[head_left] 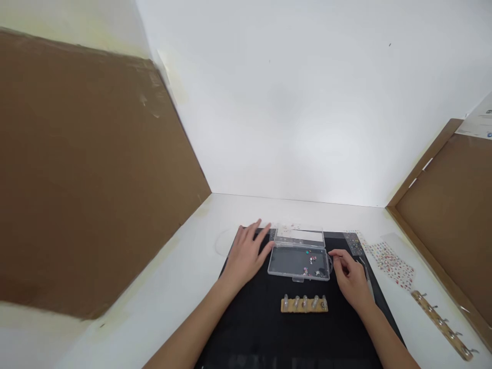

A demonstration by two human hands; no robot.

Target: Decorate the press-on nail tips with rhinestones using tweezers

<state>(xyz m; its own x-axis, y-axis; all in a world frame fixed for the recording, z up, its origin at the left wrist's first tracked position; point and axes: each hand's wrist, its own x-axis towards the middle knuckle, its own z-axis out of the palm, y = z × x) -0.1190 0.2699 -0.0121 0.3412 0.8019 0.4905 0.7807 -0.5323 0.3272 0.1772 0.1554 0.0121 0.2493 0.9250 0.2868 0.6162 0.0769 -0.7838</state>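
A clear hinged plastic box [288, 264] lies open on the black mat, with several small colourful gems [312, 259] towards the right of its tray. My left hand [246, 254] rests with its fingers spread at the box's left edge. At the opposite edge is my right hand [349, 279], thumb and index drawn together beside a clear curved edge [330, 264]; what they hold, if anything, I cannot make out. Nearer me, a gold-coloured strip [292, 309] carries several upright clear nail tips [305, 302].
Sticker sheets [392, 264] with coloured dots lie right of the black mat [253, 333]. A second gold strip [442, 325] with metal clips stands at the right edge. A faint clear ring [220, 243] lies left. Brown boards [96, 179] flank the white table.
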